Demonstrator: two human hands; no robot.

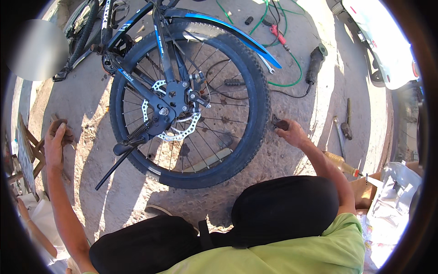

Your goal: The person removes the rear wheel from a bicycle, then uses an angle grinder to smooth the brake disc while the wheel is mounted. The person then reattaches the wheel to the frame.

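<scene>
A black and blue bicycle stands before me, its rear wheel point(263, 116) closest, with a silver brake disc point(194, 125) and a black kickstand point(112, 170) at the hub. To the right of the tyre, low over the ground, my right hand point(292, 133) pinches a small dark piece whose kind I cannot make out. Out at the far left, my left hand point(55, 141) is apart from the wheel, its fingers loosely bent and spread from the thumb, with nothing visible in them.
An angle grinder point(315, 66) lies beyond the tyre, near a green cable point(299, 68) with a red connector point(277, 35). At right are a wrench point(340, 137), a hammer point(347, 130), a bottle point(340, 162) and a cardboard box point(363, 194). Another person's arm point(39, 233) shows at lower left.
</scene>
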